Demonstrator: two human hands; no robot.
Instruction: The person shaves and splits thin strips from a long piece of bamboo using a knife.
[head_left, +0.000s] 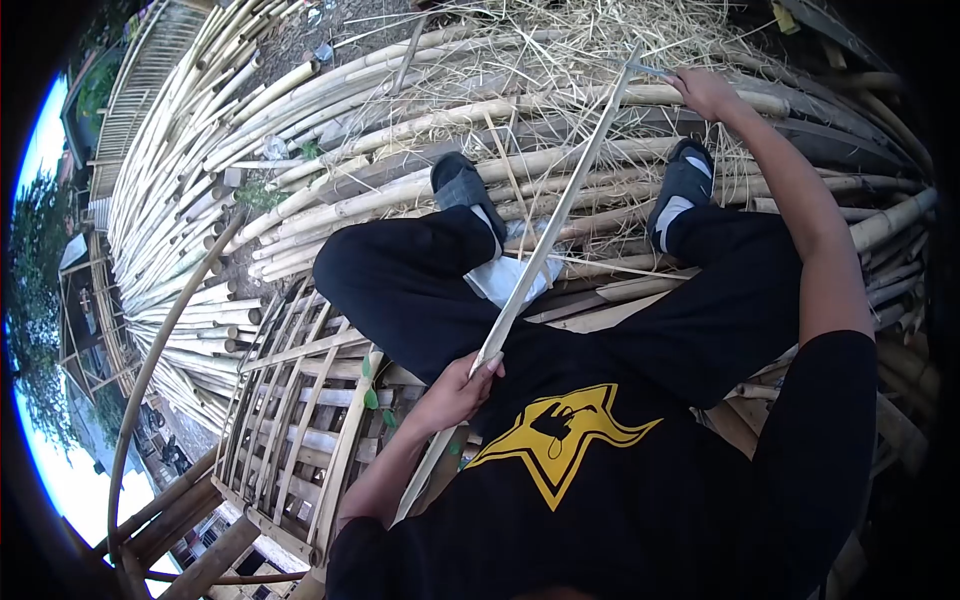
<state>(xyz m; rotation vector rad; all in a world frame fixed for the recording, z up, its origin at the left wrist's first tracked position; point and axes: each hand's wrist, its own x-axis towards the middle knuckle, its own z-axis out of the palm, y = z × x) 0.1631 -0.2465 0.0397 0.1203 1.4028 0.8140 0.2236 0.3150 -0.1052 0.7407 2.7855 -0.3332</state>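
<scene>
A long, pale bamboo strip (560,215) runs slantwise from beside my left hip up past my feet. My left hand (462,392) is closed around its lower part, close to my shirt. Far out at the upper right, my right hand (705,93) grips a knife, its handle hidden in my fingers. The thin grey blade (645,69) meets or crosses the strip near its far end; whether it cuts into the strip I cannot tell.
Many bamboo poles (390,135) lie under and around my sandalled feet. Thin shavings (480,60) litter the poles at the top. A slatted bamboo frame (300,430) stands at my left. A whitish plastic sheet (500,280) lies between my legs.
</scene>
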